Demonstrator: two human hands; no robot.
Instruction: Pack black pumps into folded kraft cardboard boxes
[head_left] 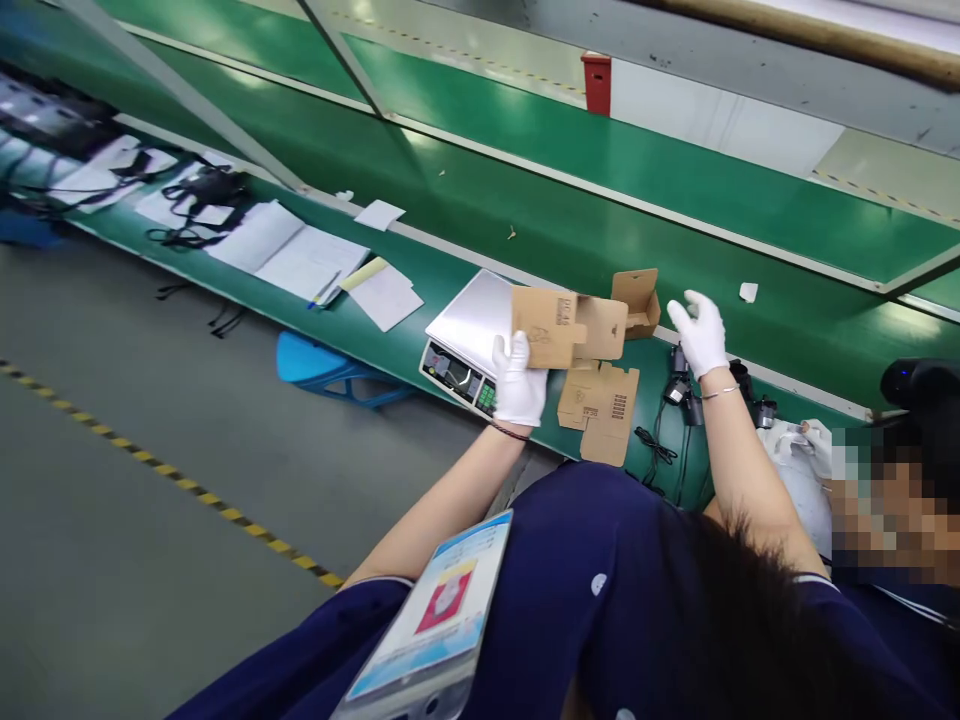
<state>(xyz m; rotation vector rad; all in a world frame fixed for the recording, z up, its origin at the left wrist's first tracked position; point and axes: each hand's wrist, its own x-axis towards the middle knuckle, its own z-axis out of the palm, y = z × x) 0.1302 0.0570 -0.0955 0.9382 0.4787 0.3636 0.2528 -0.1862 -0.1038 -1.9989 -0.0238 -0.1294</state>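
My left hand point(520, 385), in a white glove, is closed on the lower left part of a printed brown cardboard box point(541, 325). The box's end flap sticks out to the right. My gloved right hand point(699, 335) is raised over the bench, thumb and fingers apart, with nothing seen in it. Just left of it stands a small cardboard box point(641, 315) with its lid up. An unfolded flat carton point(606, 412) lies on the bench below the held box. Black power adapters point(677, 388) with cables lie below my right hand.
A digital scale point(480, 315) is behind and left of my left hand. Farther left are an open notebook point(289, 250), papers and black cabled devices point(206, 190). A co-worker's gloved hand point(817, 445) is close at the right. A blue stool point(322, 365) is under the green bench point(420, 255).
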